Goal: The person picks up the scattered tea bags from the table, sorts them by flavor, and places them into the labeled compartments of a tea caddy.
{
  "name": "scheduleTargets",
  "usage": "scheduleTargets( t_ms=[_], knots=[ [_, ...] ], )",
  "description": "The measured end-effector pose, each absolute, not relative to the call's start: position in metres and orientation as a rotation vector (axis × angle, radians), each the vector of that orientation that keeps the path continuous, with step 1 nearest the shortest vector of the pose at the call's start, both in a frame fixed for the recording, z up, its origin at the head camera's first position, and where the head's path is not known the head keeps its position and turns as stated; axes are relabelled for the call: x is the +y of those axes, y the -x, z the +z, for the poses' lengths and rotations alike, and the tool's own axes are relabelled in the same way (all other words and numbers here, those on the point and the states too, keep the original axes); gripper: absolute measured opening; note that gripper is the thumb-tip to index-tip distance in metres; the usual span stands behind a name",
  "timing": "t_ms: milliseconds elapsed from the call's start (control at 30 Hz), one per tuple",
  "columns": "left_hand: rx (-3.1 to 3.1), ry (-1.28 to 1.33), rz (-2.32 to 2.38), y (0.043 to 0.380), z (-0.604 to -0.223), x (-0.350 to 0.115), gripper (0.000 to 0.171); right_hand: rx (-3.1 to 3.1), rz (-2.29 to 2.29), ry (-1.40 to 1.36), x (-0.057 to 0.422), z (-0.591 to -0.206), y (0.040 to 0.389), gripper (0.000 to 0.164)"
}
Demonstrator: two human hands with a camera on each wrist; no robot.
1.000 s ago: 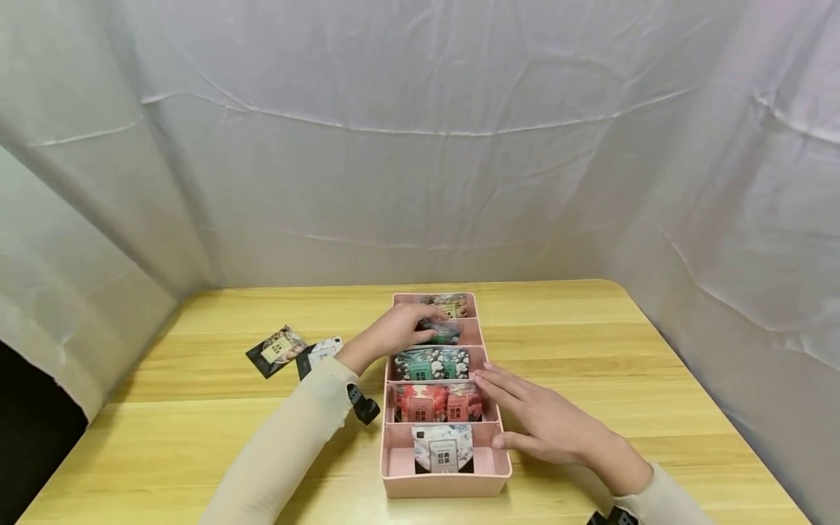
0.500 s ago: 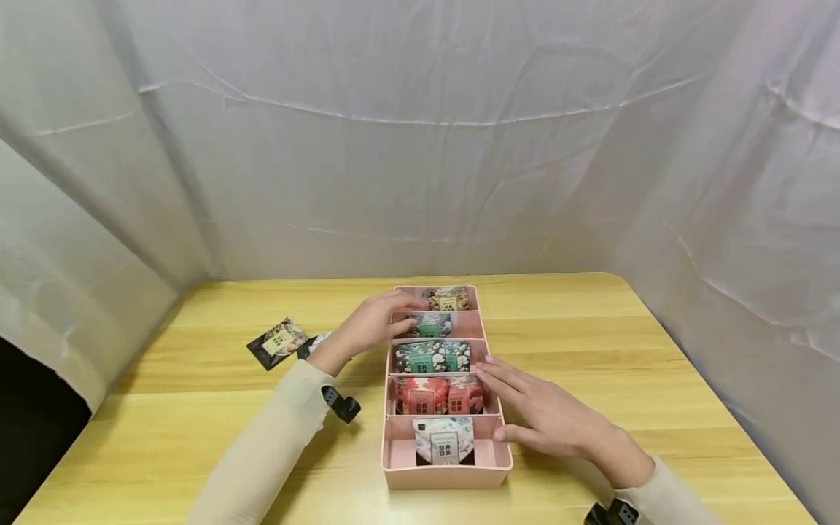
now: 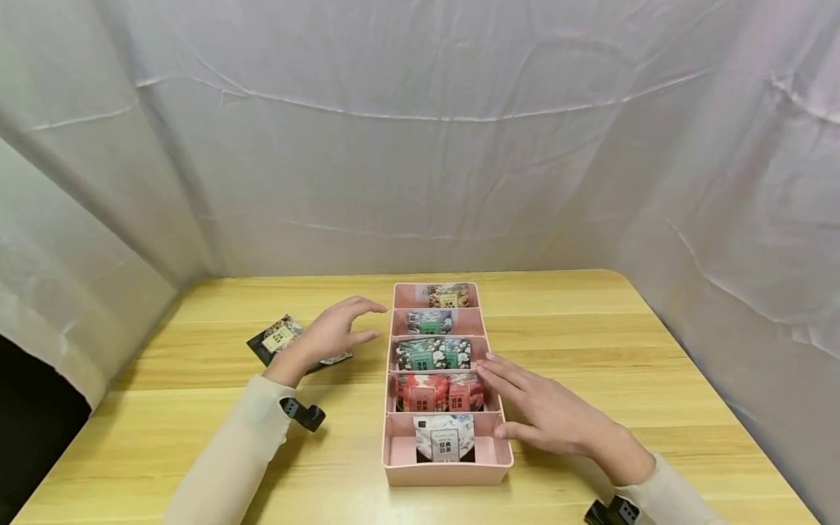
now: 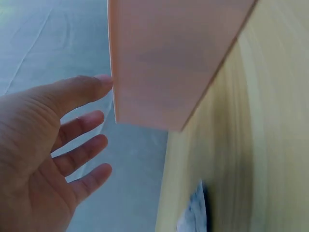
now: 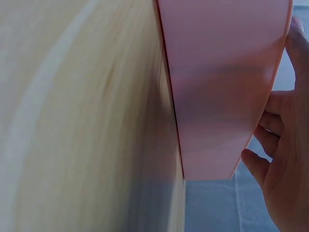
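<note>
A long pink divided box (image 3: 453,476) stands on the table, its compartments running away from me. My right hand (image 3: 547,415) rests along the box's right rim with fingers extended; in the right wrist view its fingertips touch the top edge of the box wall (image 5: 217,87). Left of the box, my left hand (image 3: 328,335) is in the air with fingers spread and nothing in them. Beneath it lies a white-and-black tea sachet (image 3: 337,359), mostly hidden by the hand. Beside that lies a black tea sachet (image 3: 272,343) with a yellow label, partly covered.
Inside the box, from near to far, are a white sachet (image 3: 445,439), red sachets (image 3: 420,394), green floral sachets (image 3: 420,355), a bluish-green sachet (image 3: 429,322) and a yellow-labelled sachet (image 3: 449,295). A pale curtain (image 3: 420,160) hangs behind the wooden table (image 3: 590,328).
My left hand has let go of the bluish-green sachet in the second-farthest compartment and moved left, out over the loose sachets. My right hand has stayed at the rim.
</note>
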State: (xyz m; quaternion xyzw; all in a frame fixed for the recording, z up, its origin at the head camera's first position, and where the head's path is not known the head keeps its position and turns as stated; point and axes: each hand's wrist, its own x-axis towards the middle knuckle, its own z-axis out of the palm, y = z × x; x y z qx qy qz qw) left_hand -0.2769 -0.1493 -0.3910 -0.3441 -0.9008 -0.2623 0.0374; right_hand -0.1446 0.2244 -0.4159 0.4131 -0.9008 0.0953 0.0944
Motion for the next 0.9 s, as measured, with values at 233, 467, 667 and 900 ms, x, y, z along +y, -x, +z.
scheduleTargets(
  t_ms=[233,467,667,900],
  knots=[
    [-2.832,1.022,-0.82,0.274,-0.402,-0.178,0.05,-2.683,0.294,-1.224,0.224,-0.415,0.145,0.08],
    [-2.93,0.975,-0.831,0.274,-0.411,-0.198,0.059,-2.684,0.293,-1.225,0.225,-0.416,0.145,0.079],
    [-3.017,0.973,-0.795,0.279,-0.421,-0.207,0.068,-2.663,0.295,-1.22,0.225,-0.417,0.146,0.08],
    [-3.061,0.977,-0.749,0.283,-0.431,-0.214,0.069,-2.682,0.298,-1.235,0.225,-0.415,0.145,0.082]
  ],
)
